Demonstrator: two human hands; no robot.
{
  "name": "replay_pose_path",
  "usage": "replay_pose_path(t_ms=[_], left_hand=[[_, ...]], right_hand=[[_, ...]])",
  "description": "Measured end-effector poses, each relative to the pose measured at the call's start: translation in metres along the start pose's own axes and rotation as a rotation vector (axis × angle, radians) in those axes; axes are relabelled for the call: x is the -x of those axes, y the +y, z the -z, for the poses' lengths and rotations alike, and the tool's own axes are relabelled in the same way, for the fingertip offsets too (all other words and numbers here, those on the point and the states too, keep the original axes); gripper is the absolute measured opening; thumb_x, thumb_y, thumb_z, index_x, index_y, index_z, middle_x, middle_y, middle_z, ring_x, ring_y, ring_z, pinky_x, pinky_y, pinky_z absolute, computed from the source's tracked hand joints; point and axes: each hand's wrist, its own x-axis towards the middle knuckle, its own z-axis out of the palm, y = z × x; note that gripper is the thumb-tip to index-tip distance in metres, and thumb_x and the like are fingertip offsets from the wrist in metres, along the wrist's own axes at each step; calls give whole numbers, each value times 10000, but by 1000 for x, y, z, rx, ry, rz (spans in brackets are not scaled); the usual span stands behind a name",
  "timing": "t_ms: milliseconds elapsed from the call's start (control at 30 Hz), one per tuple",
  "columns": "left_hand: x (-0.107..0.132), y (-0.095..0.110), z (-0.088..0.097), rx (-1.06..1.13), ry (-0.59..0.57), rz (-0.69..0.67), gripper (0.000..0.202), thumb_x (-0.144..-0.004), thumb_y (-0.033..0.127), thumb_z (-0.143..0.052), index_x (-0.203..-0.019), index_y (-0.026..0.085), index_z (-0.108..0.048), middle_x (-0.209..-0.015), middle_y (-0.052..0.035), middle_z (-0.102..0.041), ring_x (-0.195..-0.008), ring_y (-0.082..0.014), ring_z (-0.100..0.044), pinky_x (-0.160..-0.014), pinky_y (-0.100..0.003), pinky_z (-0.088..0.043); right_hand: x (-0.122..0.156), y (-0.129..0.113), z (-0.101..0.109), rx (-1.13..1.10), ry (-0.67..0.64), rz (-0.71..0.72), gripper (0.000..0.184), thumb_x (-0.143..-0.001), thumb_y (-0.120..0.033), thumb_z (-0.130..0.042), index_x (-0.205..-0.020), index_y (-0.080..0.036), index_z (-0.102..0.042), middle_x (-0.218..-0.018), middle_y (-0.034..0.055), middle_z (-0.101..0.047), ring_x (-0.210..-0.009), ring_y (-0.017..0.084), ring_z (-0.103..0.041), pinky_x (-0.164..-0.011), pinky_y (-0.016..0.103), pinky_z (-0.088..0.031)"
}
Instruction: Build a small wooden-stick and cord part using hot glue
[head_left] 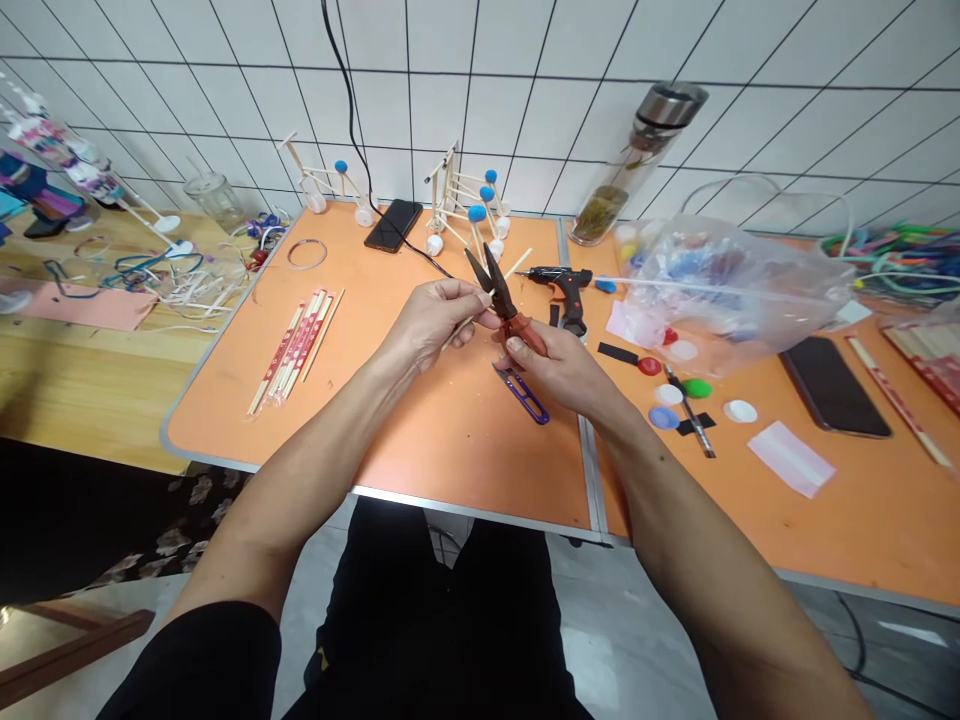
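My left hand (431, 322) pinches a thin wooden stick (519, 262) above the orange table (300, 400). My right hand (555, 368) grips red-handled cutters (521, 328), whose dark pointed jaws (487, 275) stand open close to the stick. Both hands are held up close together, with my left fingertips next to the jaws. Just beneath my right hand, purple-handled thread snips (521, 395) lie on the tabletop, partly hidden by my fingers.
Behind my hands stand a black glue gun (566, 290) and stick models with blue balls (469, 205). Red-wrapped chopsticks (292, 350) lie to the left. To the right are a plastic bag (720, 290), bottle caps (667, 395) and a phone (832, 385).
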Motion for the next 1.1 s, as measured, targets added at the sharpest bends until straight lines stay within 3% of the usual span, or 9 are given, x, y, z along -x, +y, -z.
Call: replay_pose_path(t_ms=[233,400,567,700,800,833,900,1000,1100], left_hand=[[0,-1,0,-2,-1,-11,253,-1005,94,-779,-762,137,-725,-691,-65,-800,-400,-40,-485,-429,-192,-315],[-4,1,8,-18,28,-32,212,-944,136,-853,-773,148,-727,-723,-64,-817,-418,-42,-493,-437,-191,-324],[-10,2,19,40,61,-48,191,-916,192,-901,-810,163,-745,-843,-72,-866,-478,-50,-551,-461,-185,-362],[-8,-1,15,138,-56,6,168,-891,173,-929,-840,156,-771,-1035,-95,-903,-549,-51,-634,-500,-179,-435],[-5,-5,9,172,-150,44,177,-880,164,-941,-821,146,-775,-1055,-111,-903,-575,-55,-663,-524,-174,-472],[-5,-6,8,174,-157,46,188,-874,164,-944,-807,144,-770,-1060,-116,-905,-572,-50,-657,-526,-172,-473],[-6,-8,6,168,-133,43,207,-857,162,-951,-782,141,-760,-1069,-120,-908,-552,-36,-631,-515,-168,-460],[-9,-12,5,153,-65,21,189,-837,140,-941,-767,134,-765,-1023,-110,-904,-524,-30,-605,-494,-169,-441],[-9,-13,5,130,-37,16,180,-833,133,-927,-756,137,-765,-965,-93,-893,-515,-42,-607,-484,-176,-447]], right_hand=[[1,-6,1,40,-24,10,410,-1079,-658,-668,-1127,-253,-710,-945,73,-824,-925,324,-842,-827,420,-586],[1,0,2,13,-2,-10,518,-1060,-760,-692,-1140,-251,-742,-921,65,-800,-858,289,-796,-793,408,-592],[1,-3,-1,-271,16,-25,616,-955,-836,-825,-1137,-251,-757,-713,13,-696,-705,221,-687,-676,339,-571],[2,-12,-5,-597,-148,-190,663,-867,-862,-884,-1031,-242,-717,-683,3,-745,-432,93,-362,-430,261,-306],[2,-15,-6,-643,-276,-263,706,-850,-892,-856,-1058,-234,-708,-692,8,-765,-387,60,-195,-391,262,-130],[2,-15,-6,-612,-275,-256,702,-864,-886,-842,-1094,-237,-708,-709,9,-770,-389,65,-204,-392,266,-148],[2,-12,-8,-461,-175,-197,650,-890,-805,-859,-1200,-254,-706,-849,31,-818,-438,101,-369,-430,282,-307],[2,-7,-16,29,112,-62,625,-849,-527,-942,-1364,-271,-696,-1265,111,-848,-854,263,-746,-713,377,-573],[2,-2,-23,526,254,-50,514,-887,-297,-803,-1388,-226,-713,-1458,192,-794,-1210,425,-761,-885,469,-575]])
